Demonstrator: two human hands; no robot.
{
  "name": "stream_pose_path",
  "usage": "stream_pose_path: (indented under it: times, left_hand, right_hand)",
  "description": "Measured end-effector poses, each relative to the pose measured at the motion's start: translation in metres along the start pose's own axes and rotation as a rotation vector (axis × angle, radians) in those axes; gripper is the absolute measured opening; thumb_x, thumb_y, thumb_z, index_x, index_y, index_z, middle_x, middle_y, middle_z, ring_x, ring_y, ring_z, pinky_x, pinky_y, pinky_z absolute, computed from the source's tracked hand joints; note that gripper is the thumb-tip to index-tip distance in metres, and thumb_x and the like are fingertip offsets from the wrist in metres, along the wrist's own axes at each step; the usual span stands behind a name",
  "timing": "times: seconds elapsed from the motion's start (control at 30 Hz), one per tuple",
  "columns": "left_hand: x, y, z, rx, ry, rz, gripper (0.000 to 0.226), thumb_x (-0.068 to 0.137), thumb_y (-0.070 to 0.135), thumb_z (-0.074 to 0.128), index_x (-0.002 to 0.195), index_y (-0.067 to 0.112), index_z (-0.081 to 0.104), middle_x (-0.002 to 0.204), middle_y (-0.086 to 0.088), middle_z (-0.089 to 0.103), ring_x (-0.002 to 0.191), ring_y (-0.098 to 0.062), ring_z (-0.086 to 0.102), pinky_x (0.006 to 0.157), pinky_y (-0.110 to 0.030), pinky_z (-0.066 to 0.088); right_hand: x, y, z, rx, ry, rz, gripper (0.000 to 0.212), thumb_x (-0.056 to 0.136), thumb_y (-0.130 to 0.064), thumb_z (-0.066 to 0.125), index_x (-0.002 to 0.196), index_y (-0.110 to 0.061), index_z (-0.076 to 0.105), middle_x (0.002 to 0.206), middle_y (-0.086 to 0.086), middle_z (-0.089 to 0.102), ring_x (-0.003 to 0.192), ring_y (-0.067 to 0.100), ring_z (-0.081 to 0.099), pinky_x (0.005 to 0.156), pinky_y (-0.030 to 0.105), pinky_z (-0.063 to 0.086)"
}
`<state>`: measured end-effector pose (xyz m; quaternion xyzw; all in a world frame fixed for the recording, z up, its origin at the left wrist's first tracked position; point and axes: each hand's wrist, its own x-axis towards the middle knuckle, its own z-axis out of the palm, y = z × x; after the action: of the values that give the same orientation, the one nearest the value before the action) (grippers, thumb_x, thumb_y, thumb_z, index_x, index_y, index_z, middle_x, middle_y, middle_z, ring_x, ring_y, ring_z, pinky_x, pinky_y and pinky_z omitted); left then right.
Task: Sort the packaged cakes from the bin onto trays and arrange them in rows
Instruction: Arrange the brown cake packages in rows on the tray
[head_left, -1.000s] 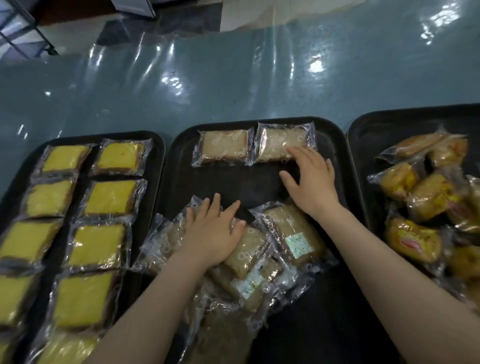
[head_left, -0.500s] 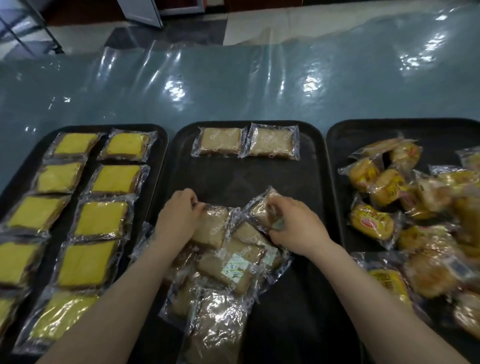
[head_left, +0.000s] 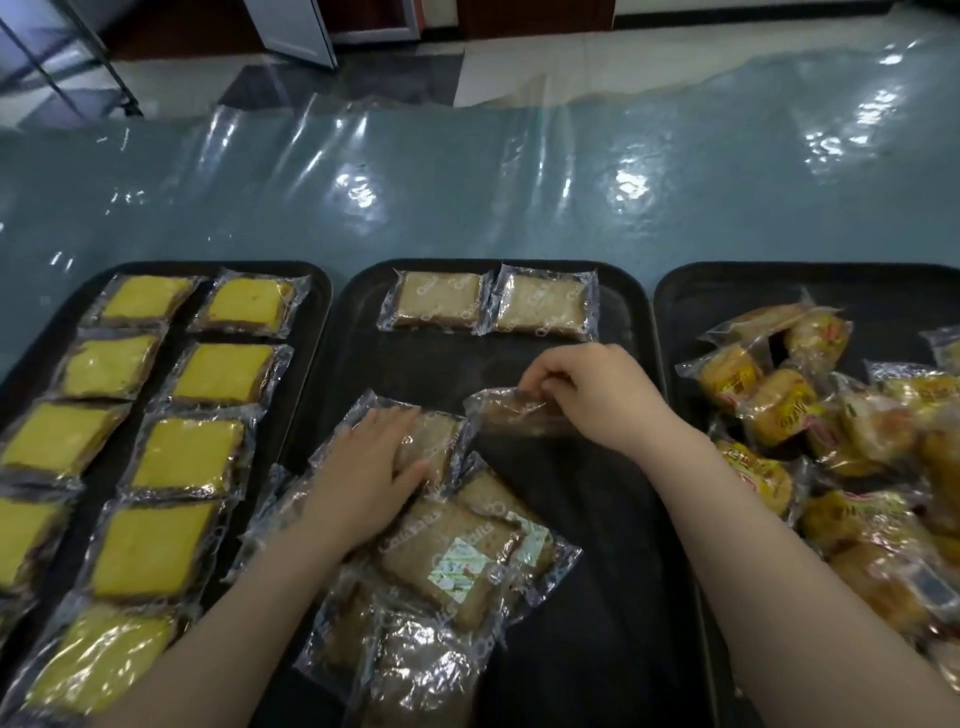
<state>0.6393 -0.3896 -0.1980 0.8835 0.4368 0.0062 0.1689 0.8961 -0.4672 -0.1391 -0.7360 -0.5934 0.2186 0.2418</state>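
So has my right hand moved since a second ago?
Yes. The right hand has pulled back from the two-cake row toward the pile, now pinching a brown cake.

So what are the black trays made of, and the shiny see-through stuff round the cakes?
The middle tray looks like hard plastic with a dull black finish: rounded corners, a raised rim and hardly any shine. It could be something else; the look alone can't settle it. The wrapper on the pale cake at the back looks like thin clear plastic film: you see the cake through it, and it crinkles and glints.
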Motion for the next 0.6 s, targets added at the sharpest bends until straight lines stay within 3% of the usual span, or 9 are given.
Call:
stream_pose_path:
  times: [0.07, 0.2, 0.3, 0.4, 0.5, 0.6]
  left_hand:
    - [0.007, -0.004, 0.007, 0.148, -0.128, -0.037, 0.072, 0.089, 0.064, 0.020, 0.150, 0.031, 0.003, 0.158, 0.002, 0.000, 0.144, -0.019, -0.006, 0.113, -0.040, -0.006]
    - [0.027, -0.006, 0.013, 0.216, -0.186, -0.076, 0.074, 0.087, 0.068, 0.011, 0.147, 0.032, -0.013, 0.154, -0.002, -0.021, 0.140, -0.022, -0.022, 0.108, -0.041, -0.017]
    - [0.042, -0.007, 0.015, 0.217, -0.193, -0.088, 0.075, 0.087, 0.068, 0.010, 0.144, 0.032, -0.021, 0.151, -0.002, -0.029, 0.137, -0.022, -0.028, 0.107, -0.042, -0.018]
    - [0.052, -0.006, 0.018, 0.196, -0.162, -0.092, 0.074, 0.086, 0.068, 0.010, 0.143, 0.032, -0.023, 0.150, -0.002, -0.031, 0.136, -0.021, -0.030, 0.107, -0.042, -0.018]
    - [0.064, -0.004, 0.017, 0.191, -0.131, -0.089, 0.074, 0.087, 0.068, 0.010, 0.144, 0.032, -0.021, 0.151, -0.003, -0.029, 0.136, -0.022, -0.028, 0.107, -0.043, -0.017]
    - [0.078, -0.001, 0.014, 0.190, -0.144, -0.100, 0.073, 0.089, 0.066, 0.013, 0.145, 0.031, -0.019, 0.153, -0.005, -0.026, 0.139, -0.025, -0.025, 0.106, -0.043, -0.017]
  right_hand:
    - [0.013, -0.002, 0.000, -0.015, 0.046, 0.046, 0.028, 0.096, -0.015, 0.048, 0.104, -0.035, 0.067, 0.100, -0.013, 0.067, 0.089, 0.011, 0.061, 0.084, 0.038, 0.053]
    - [0.028, 0.006, 0.013, -0.279, 0.330, 0.027, 0.034, 0.096, -0.019, 0.047, 0.128, -0.024, 0.056, 0.126, 0.002, 0.062, 0.121, 0.023, 0.053, 0.108, 0.046, 0.035]
    - [0.021, 0.010, 0.036, -0.249, 0.150, -0.066, 0.043, 0.098, -0.027, 0.042, 0.140, -0.024, 0.044, 0.149, 0.002, 0.042, 0.141, 0.023, 0.030, 0.115, 0.041, 0.015]
    - [0.006, 0.023, 0.068, -0.328, -0.080, -0.054, 0.054, 0.100, -0.034, 0.035, 0.152, -0.030, 0.018, 0.161, -0.001, 0.007, 0.147, 0.022, -0.004, 0.114, 0.040, -0.007]
    - [0.001, 0.033, 0.087, -0.332, -0.083, 0.017, 0.060, 0.100, -0.038, 0.034, 0.152, -0.036, 0.004, 0.160, -0.008, -0.011, 0.141, 0.014, -0.025, 0.110, 0.045, -0.018]
    - [0.006, 0.032, 0.092, -0.313, -0.048, 0.057, 0.058, 0.100, -0.042, 0.031, 0.151, -0.037, 0.005, 0.160, -0.009, -0.012, 0.137, 0.010, -0.028, 0.110, 0.048, -0.016]
